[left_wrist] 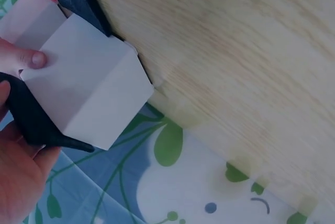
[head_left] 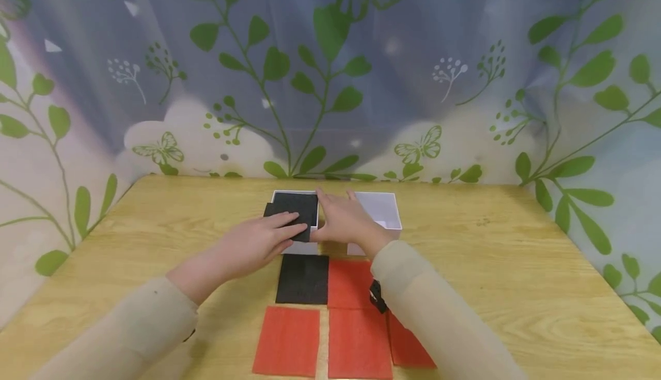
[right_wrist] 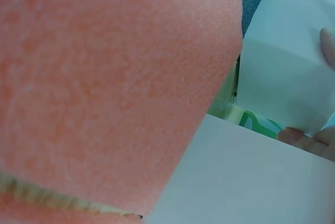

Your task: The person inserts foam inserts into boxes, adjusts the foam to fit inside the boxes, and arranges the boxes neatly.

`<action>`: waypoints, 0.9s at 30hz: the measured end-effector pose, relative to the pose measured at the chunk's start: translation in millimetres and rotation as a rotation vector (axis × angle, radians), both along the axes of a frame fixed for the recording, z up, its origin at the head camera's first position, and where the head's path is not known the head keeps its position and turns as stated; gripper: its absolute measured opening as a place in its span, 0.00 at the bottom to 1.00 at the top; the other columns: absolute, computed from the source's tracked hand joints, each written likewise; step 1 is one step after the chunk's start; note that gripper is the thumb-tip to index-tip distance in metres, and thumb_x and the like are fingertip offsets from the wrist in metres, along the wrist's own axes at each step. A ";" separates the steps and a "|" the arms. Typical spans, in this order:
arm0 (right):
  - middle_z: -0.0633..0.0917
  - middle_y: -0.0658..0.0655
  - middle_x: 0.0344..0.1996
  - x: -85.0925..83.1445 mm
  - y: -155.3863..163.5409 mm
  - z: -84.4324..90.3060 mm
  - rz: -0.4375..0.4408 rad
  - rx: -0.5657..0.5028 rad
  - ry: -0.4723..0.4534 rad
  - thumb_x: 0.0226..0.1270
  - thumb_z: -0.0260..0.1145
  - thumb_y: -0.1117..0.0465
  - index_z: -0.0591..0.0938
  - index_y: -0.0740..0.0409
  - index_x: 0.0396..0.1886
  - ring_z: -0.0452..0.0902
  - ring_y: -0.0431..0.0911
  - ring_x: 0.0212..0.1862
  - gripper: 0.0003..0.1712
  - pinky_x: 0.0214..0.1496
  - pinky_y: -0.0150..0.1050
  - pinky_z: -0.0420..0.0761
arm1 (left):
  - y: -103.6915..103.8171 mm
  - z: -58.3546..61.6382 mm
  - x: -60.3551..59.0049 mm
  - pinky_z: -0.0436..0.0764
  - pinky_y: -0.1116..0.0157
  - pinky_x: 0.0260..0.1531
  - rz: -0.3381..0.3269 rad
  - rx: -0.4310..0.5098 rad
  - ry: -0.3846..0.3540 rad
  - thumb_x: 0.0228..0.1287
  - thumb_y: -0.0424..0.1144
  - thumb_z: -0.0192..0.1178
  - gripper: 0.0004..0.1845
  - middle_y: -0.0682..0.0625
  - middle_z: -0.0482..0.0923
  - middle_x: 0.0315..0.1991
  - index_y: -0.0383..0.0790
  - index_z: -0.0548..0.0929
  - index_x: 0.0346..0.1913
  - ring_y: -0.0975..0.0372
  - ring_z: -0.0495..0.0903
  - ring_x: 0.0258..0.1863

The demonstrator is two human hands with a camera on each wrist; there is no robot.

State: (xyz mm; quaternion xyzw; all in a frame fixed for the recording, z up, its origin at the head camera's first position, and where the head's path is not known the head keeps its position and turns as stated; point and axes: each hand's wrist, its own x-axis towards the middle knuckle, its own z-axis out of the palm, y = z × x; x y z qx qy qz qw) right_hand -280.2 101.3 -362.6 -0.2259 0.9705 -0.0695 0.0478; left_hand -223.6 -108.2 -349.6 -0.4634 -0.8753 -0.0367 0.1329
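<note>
Two open white boxes stand side by side on the wooden table [head_left: 490, 265]. The left box [head_left: 299, 248] holds black foam squares. My left hand [head_left: 286, 228] lies with straight fingers on the top black square [head_left: 302, 205], which sits askew and overhangs the box's near left corner. My right hand [head_left: 335, 213] rests flat against that box's right rim, between it and the empty right box [head_left: 384, 210]. The left wrist view shows the box wall [left_wrist: 89, 77], a fingertip [left_wrist: 36, 59] touching it, and the black square [left_wrist: 31, 122] beside my palm.
In front of the boxes lie a black foam square [head_left: 303, 279] and several red ones [head_left: 287, 341] [head_left: 358, 342] [head_left: 351, 282], flat on the table. A leaf-print curtain [head_left: 330, 81] encloses the back and sides. A red square [right_wrist: 104, 77] fills the right wrist view.
</note>
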 end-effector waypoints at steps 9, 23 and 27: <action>0.61 0.55 0.69 -0.6 1.5 1.1 -0.009 -0.011 -0.001 0.45 0.62 0.25 0.47 0.57 0.74 0.59 0.47 0.68 0.66 0.70 0.54 0.36 | 10.3 -1.7 1.9 0.74 0.51 0.51 0.080 0.057 -0.079 0.64 0.34 0.58 0.20 0.40 0.72 0.59 0.39 0.76 0.60 0.50 0.72 0.58; 0.60 0.54 0.70 -0.1 0.8 2.6 -0.015 -0.021 -0.007 0.44 0.61 0.23 0.47 0.56 0.74 0.59 0.47 0.68 0.67 0.70 0.54 0.37 | 18.6 -9.9 -1.6 0.65 0.43 0.57 0.143 0.127 -0.138 0.65 0.32 0.57 0.21 0.41 0.69 0.62 0.40 0.75 0.61 0.49 0.65 0.63; 0.60 0.53 0.70 0.5 0.7 2.8 -0.011 -0.034 -0.009 0.43 0.62 0.23 0.46 0.56 0.74 0.60 0.47 0.67 0.68 0.70 0.54 0.37 | 13.7 -11.3 0.7 0.65 0.42 0.56 0.164 0.152 -0.040 0.63 0.36 0.60 0.20 0.41 0.72 0.59 0.39 0.77 0.58 0.50 0.70 0.59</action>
